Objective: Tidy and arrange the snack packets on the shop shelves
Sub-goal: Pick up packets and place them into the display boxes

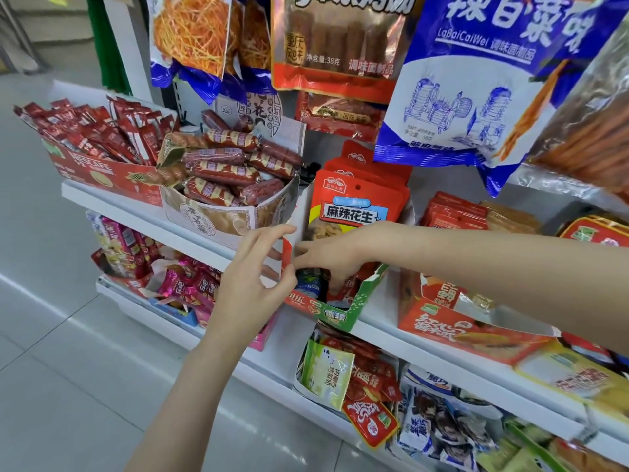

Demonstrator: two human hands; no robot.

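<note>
The left hand (253, 284) pinches the torn red-and-white side flap of a cardboard display box (335, 310) between thumb and forefinger, the other fingers spread loosely upward. The right hand (332, 255) reaches from the right into the same red-and-green box, its fingers curled down among the small packets inside; whether they actually hold one I cannot tell. Upright in the back of this box stand red peanut snack pouches (354, 209) with a blue-and-yellow label. The box sits at the front edge of the white metal shelf (425, 338). Just left of it is a round paper tub of red-wrapped sausages (231, 172), and beyond that a red carton of coffee sticks (92, 137). To the right lies an orange snack carton (459, 330). Blue-and-white hanging snack bags (476, 80) dangle above.
</note>
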